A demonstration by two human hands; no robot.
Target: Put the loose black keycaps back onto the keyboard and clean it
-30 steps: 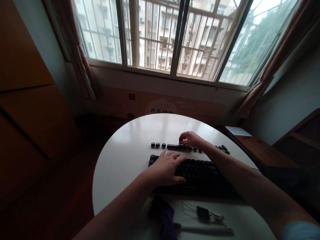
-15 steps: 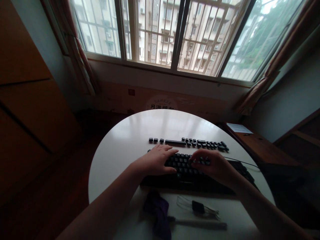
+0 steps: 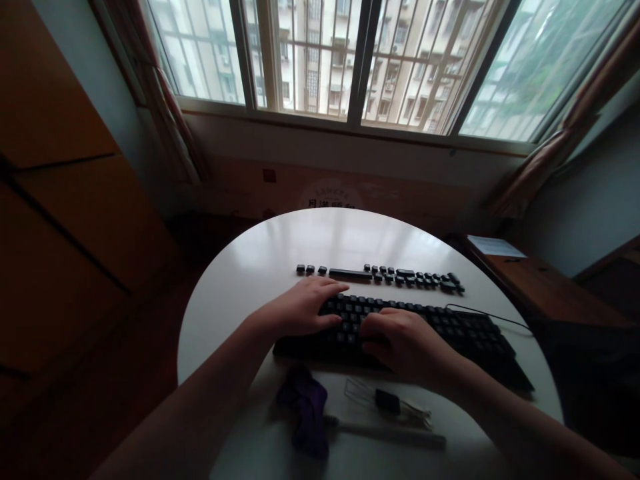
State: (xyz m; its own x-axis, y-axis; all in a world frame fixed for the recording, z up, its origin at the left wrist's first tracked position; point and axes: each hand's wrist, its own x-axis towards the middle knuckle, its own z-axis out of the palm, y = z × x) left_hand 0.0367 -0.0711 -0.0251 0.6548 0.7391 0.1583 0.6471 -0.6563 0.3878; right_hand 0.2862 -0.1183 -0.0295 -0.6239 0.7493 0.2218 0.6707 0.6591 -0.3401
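A black keyboard [image 3: 455,325] lies across the white round table, some of its keys in place. My left hand [image 3: 300,310] rests on the keyboard's left end, thumb and fingers stretched apart. Over its middle, my right hand [image 3: 403,340] is closed, the fingers curled down against the keys; whatever is between the fingertips, if anything, is hidden. Beyond the keyboard, loose black keycaps [image 3: 405,281] lie in rows, along with a long space bar keycap [image 3: 350,275].
On the near side of the table [image 3: 225,287] lie a purple cloth [image 3: 310,413], a wire keycap puller [image 3: 387,401] and a thin grey stick-like tool [image 3: 390,433]. A cable [image 3: 493,315] runs off to the right. A wooden desk [image 3: 550,287] with a paper stands right.
My right hand has moved left and nearer to me across the keyboard, its fingers now curled lower onto the keys. My left hand stays spread at the left end. The view has shifted slightly.
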